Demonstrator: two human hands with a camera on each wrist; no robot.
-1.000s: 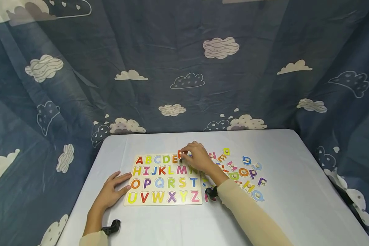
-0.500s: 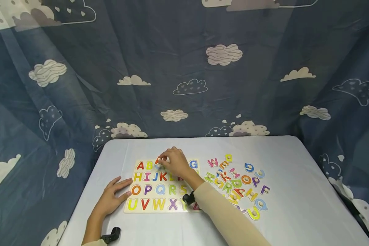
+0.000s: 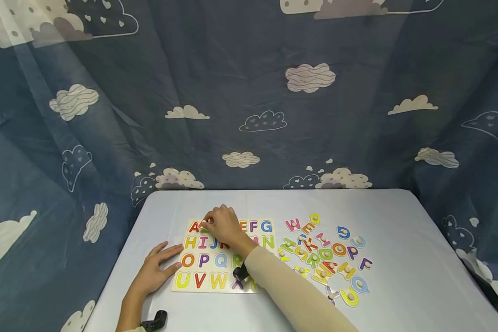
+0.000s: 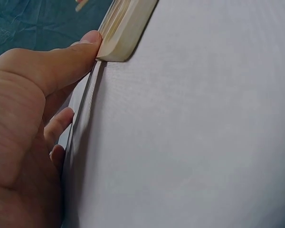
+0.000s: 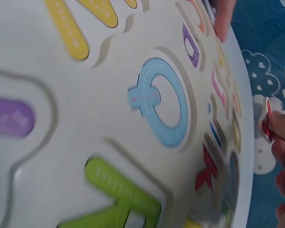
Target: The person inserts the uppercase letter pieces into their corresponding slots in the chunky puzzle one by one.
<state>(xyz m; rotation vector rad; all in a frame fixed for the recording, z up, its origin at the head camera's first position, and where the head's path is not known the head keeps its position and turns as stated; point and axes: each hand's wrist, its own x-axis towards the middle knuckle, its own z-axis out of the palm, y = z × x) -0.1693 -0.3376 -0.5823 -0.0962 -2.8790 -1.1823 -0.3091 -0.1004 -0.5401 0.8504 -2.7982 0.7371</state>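
Note:
A pale alphabet puzzle board [image 3: 209,270] with colourful letter recesses lies left of the table's middle. At its left edge rests my left hand [image 3: 153,272], fingers spread and fairly straight. In the left wrist view the thumb [image 4: 69,64] touches the board's rim near a corner. My right hand [image 3: 225,226] is over the top row near the red A, and it covers part of that row. Between its thumb and fingertips it pinches a thin red letter piece [image 5: 267,121], seen nearly edge-on in the right wrist view. Which letter it is, I cannot tell.
Right of the board several loose letter pieces with small knobs lie scattered, among them an orange O [image 3: 339,249], a blue Q [image 3: 359,285] and a yellow U [image 3: 349,297]. A white cloth covers the table [image 3: 415,276]. Behind hangs a dark blue cloud-print curtain [image 3: 216,69].
My right hand has carried the red letter piece leftward along the top row, from near F to beside A. My left hand stays at the board's left edge. The head view has shifted slightly.

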